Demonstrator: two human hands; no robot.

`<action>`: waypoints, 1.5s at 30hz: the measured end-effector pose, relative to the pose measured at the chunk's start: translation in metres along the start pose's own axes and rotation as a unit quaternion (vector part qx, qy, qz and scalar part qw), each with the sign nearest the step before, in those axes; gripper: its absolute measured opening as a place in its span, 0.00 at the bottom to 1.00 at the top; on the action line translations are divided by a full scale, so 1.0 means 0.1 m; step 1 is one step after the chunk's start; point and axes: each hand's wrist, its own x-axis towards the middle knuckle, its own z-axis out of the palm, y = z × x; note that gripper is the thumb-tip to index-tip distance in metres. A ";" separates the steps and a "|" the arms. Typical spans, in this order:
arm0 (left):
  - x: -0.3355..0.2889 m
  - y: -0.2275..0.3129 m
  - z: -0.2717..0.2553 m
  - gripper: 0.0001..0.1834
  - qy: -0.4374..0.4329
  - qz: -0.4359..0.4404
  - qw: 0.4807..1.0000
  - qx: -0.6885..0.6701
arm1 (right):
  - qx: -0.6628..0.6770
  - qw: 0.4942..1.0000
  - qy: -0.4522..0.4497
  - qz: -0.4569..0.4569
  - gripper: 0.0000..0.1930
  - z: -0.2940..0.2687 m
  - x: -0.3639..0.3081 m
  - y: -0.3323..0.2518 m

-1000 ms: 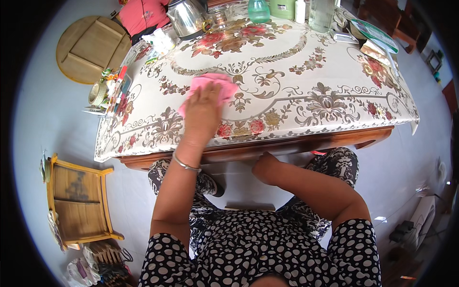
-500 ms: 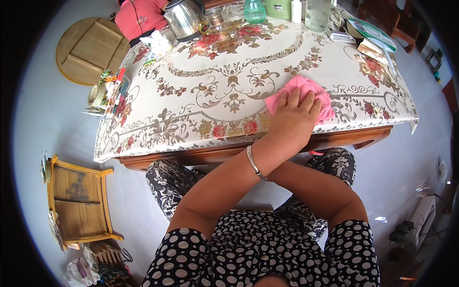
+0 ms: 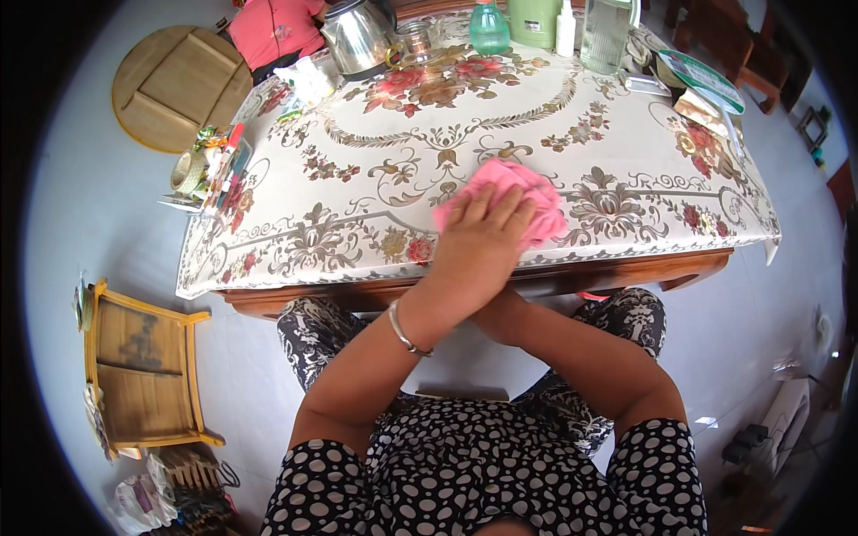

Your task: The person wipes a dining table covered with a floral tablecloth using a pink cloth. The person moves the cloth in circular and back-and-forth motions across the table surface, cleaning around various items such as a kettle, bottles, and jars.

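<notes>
A crumpled pink cloth (image 3: pixel 543 207) lies on the floral tablecloth (image 3: pixel 295 192), close to the table's near edge. My left hand (image 3: pixel 481 239) holds it pressed down from above, the fingers laid over it and slightly apart. A silver bangle (image 3: pixel 404 330) circles my left wrist. Crossing beneath that arm, my right forearm reaches to the left. Only part of my right hand (image 3: pixel 497 314) shows below the table edge. Its fingers are hidden behind the left hand and wrist.
Along the far side stand a steel kettle (image 3: pixel 359 40), a green spray bottle (image 3: pixel 489 29) and a glass pitcher (image 3: pixel 606 37). A hand fan (image 3: pixel 702 79) lies at the right. Tape and small items (image 3: pixel 210 170) crowd the left edge. A wooden chair (image 3: pixel 143 371) sits at left.
My left hand and the pink cloth have slid to the left along the near side of the table. My right hand has shifted left beneath it. The view has tilted slightly.
</notes>
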 end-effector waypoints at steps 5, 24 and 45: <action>-0.09 -0.34 -0.14 0.31 -0.062 -0.063 0.995 0.039 | -0.010 1.000 0.021 -0.019 0.07 -0.07 -0.11 -0.10; -1.54 -0.56 -0.67 0.21 0.015 0.073 0.992 -0.097 | 0.018 0.934 0.357 -0.019 0.30 -1.63 -0.59 0.20; -1.55 -0.85 0.32 0.02 -0.186 0.251 0.926 -0.214 | 0.099 0.926 0.363 0.028 0.26 -1.89 0.75 0.18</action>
